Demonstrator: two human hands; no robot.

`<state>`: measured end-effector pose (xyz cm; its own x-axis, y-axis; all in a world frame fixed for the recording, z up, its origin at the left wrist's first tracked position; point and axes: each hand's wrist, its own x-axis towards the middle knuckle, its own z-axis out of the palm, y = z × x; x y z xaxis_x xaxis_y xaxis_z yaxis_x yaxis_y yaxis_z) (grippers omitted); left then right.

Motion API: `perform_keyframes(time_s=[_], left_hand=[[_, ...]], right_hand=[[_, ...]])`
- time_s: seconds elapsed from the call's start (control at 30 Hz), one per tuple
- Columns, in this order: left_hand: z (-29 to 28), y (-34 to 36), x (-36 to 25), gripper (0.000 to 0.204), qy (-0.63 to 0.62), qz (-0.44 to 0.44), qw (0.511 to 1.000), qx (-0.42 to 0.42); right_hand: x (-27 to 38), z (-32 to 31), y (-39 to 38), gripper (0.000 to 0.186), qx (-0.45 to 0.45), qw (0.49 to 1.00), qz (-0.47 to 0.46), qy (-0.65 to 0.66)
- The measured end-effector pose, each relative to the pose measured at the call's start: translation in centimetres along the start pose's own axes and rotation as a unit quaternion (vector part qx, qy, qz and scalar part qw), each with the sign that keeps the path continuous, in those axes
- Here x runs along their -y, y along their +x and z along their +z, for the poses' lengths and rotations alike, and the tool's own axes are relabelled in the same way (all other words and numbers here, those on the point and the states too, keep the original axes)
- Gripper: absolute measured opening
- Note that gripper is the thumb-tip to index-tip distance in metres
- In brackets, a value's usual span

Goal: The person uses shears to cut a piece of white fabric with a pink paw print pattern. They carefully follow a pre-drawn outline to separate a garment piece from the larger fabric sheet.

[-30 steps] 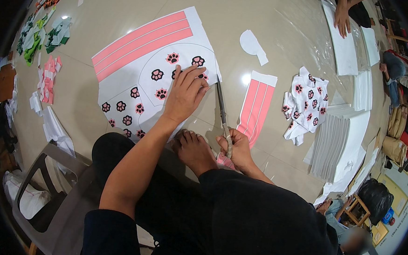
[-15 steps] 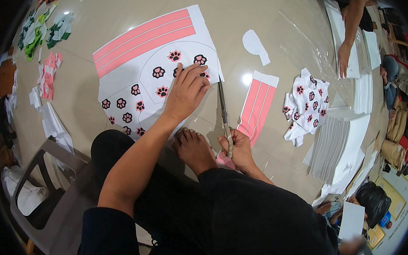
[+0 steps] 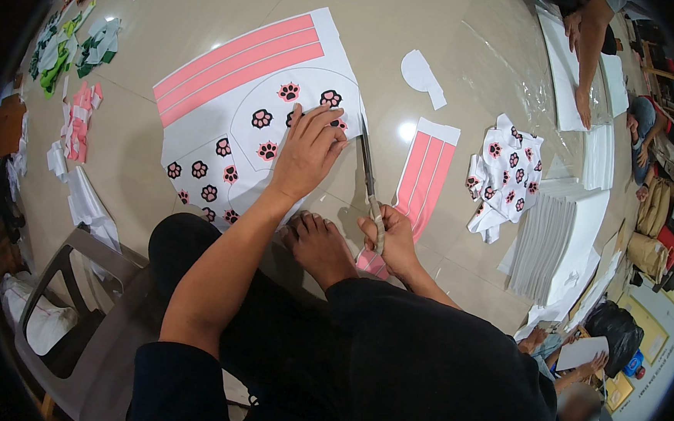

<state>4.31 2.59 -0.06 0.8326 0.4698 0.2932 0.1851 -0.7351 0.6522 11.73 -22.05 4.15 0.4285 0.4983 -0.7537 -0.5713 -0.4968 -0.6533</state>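
Observation:
A white fabric piece (image 3: 202,144) with pink stripes, paw prints and a thin curved outline lies on the floor in front of me. My left hand (image 3: 308,148) rests on its right part, fingers stretched out and slightly bent, pressing the cloth down. In my right hand (image 3: 394,241) is a pair of long scissors (image 3: 369,170), its handles wrapped in beige material. The blades point away from me along the fabric's right edge, tips touching or very near it; whether cloth lies between them I cannot tell. My bare foot (image 3: 316,244) sits between my hands, by the fabric's near edge.
Right of the scissors lie a pink-striped strip (image 3: 426,173), a white offcut (image 3: 422,75) and crumpled paw-print cloth (image 3: 509,171). Beyond stand stacked white sheets (image 3: 547,243); another person's arm (image 3: 590,52) reaches in. Pink scraps (image 3: 78,121) and a chair (image 3: 105,343) are at left.
The scissors and my right hand have barely shifted; my left hand stays on the fabric. At the far right, the other person's hand has moved slightly, and a person's white sheet at lower right has tilted.

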Motion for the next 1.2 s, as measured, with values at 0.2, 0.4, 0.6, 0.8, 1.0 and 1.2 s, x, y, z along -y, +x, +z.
perform_keyframes(time_s=[0.2, 0.4, 0.6, 0.8, 1.0, 1.2], left_hand=[[-0.1, 0.0, 0.0, 0.014, 0.002, 0.001, 1.0, 0.001], [-0.2, 0.0, 0.0, 0.013, -0.006, 0.0, 1.0, 0.001], [-0.1, 0.0, 0.0, 0.014, -0.005, 0.002, 1.0, -0.001], [-0.2, 0.0, 0.0, 0.014, -0.009, 0.001, 1.0, -0.002], [-0.3, -0.1, 0.0, 0.015, -0.012, 0.0, 1.0, -0.001], [-0.2, -0.1, 0.1, 0.014, -0.012, -0.001, 1.0, 0.001]], right_hand=[[-0.1, 0.1, 0.2, 0.025, 0.0, 1.0, 0.0, 0.015], [-0.2, -0.1, 0.0, 0.024, 0.001, 1.0, -0.002, 0.011], [0.0, 0.1, -0.2, 0.024, -0.001, 1.0, -0.002, 0.011], [0.8, 0.4, 0.3, 0.025, -0.011, 1.0, -0.001, -0.007], [1.7, 0.9, 0.9, 0.025, -0.006, 1.0, 0.006, 0.009], [1.9, 1.0, 1.0, 0.022, -0.006, 1.0, 0.02, 0.01]])
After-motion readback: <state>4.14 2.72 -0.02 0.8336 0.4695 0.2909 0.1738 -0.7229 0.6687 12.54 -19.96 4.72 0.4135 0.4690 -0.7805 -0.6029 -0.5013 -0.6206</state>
